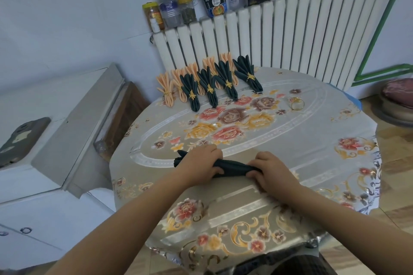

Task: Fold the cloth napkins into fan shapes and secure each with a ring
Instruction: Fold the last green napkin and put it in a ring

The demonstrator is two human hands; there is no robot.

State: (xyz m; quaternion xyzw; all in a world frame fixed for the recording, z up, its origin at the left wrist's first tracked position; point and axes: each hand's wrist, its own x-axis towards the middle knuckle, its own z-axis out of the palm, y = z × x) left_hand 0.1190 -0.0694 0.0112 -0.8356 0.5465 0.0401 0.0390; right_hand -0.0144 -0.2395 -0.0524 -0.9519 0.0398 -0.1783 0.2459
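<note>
Head view: left hand (201, 164) and right hand (271, 171) each clamp an end of the pleated dark green napkin (232, 168) on the floral tablecloth (290, 140), likely keeping its folds together. Finished ringed napkins (210, 82) line the far edge; a loose gold ring (297, 103) waits unobstructed, well apart.

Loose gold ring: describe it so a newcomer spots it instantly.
On the floral tablecloth, look toward the far right, near the radiator. The loose gold ring lies alone there, right of the row of finished napkins. Unlike their rings, it holds no cloth.
</note>
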